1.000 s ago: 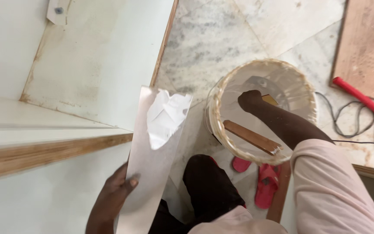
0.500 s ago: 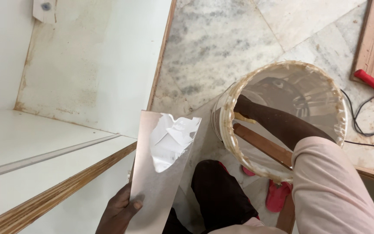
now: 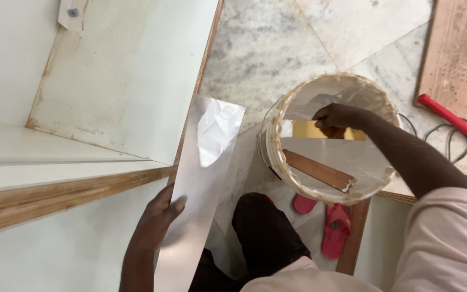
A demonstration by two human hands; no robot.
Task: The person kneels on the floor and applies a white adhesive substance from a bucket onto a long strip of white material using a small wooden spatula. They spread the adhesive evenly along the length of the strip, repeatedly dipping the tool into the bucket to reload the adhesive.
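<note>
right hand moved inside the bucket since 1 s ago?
Yes. The right hand has shifted from the near rim of the round white plastic bucket, by the brown wooden stick, toward the far rim, and its fingers now touch a flat yellow piece.

White laminated cabinet panels (image 3: 136, 70) with brown plywood edges fill the left side, the inner face stained yellowish near the corner. A small white bracket with a screw (image 3: 70, 12) sits at the top left of the panel. Grey-white marble floor tiles (image 3: 277, 48) run across the top. A brown plywood sheet (image 3: 463, 54) lies at the top right, a red rod-like handle (image 3: 452, 121) just beside its lower edge. Thin black cables (image 3: 460, 146) loop near it. Red rubber slippers (image 3: 333, 227) rest on the floor at bottom centre.
</note>
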